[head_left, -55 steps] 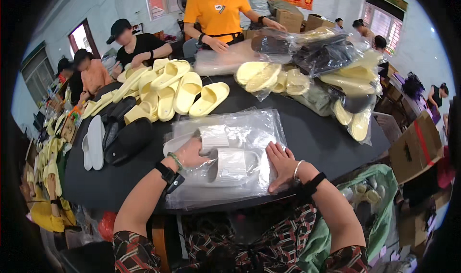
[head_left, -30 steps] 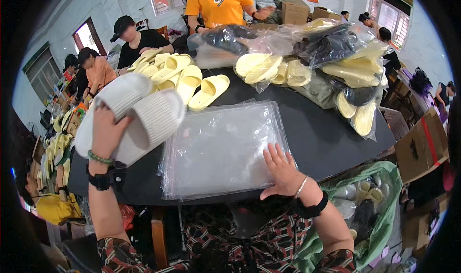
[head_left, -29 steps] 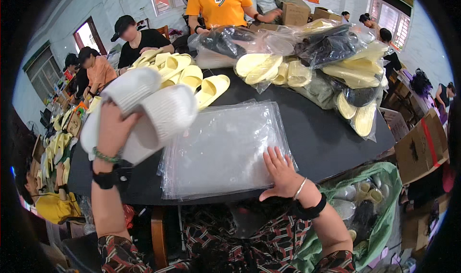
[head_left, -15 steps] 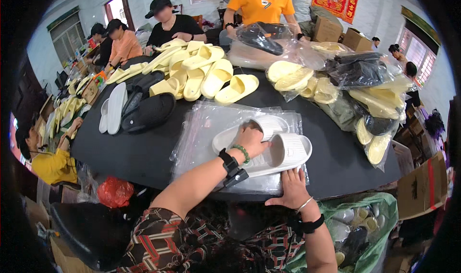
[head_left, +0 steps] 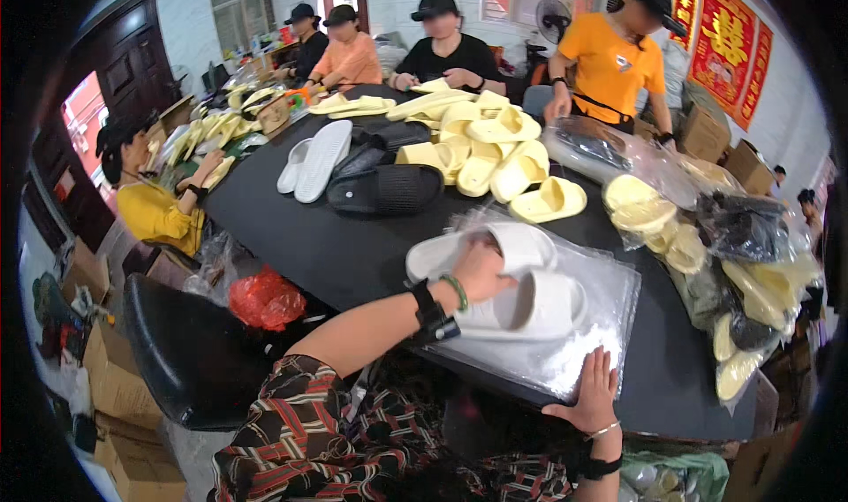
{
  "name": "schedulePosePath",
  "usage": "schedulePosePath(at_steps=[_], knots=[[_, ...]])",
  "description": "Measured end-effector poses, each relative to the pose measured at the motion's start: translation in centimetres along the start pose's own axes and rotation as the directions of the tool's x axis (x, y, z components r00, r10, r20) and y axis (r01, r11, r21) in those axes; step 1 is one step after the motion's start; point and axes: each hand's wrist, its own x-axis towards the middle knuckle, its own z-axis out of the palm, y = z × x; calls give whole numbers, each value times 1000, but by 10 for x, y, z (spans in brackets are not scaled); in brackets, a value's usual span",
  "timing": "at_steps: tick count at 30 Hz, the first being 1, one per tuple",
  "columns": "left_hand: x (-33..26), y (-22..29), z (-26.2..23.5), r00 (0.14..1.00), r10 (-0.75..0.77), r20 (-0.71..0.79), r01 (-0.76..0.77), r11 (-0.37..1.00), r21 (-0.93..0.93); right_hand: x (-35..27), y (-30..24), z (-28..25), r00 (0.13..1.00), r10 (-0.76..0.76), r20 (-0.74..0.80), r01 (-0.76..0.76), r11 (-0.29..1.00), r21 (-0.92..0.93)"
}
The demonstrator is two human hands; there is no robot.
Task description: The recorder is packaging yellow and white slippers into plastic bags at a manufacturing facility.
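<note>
A pair of white slide slippers [head_left: 558,303] sits side by side over a stack of clear plastic bags [head_left: 611,283] at the table's near edge. My left hand [head_left: 481,275] reaches in between the two slippers, its fingers closed on their inner edges. Its fingertips are partly hidden and slightly blurred. Whether the soles touch the bags, I cannot tell. My right hand [head_left: 590,394] lies with fingers spread on the near right corner of the bags, apart from the slippers.
Beyond the bags lies a heap of yellow slippers [head_left: 481,153], with black slippers [head_left: 384,190] and loose white slippers [head_left: 323,162] left of it. Bagged slippers [head_left: 751,281] line the right side. Co-workers sit and stand around the black table [head_left: 283,228]. A black chair [head_left: 190,352] stands left.
The view has swung to the left. My left hand has shifted the white slippers leftward over the bags. My right hand, formerly beside the near slipper's toe, is now farther from it.
</note>
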Motion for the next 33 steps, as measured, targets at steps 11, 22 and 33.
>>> schedulePosePath(at_steps=[11, 22, 33], knots=[[-51, -24, -14, 973, -40, 226, 57, 996, -67, 5, 4, 5, 998, -67, -16, 66, 997, -45], [84, -170, -236, 908, -161, -386, 350, 797, 492, 3, 0, -3, 997, -3, 74, 10, 996, -93], [15, -120, -140, 925, -201, -324, 285, 929, 237, 1, -4, 3, 998, -62, 26, 64, 996, -58]])
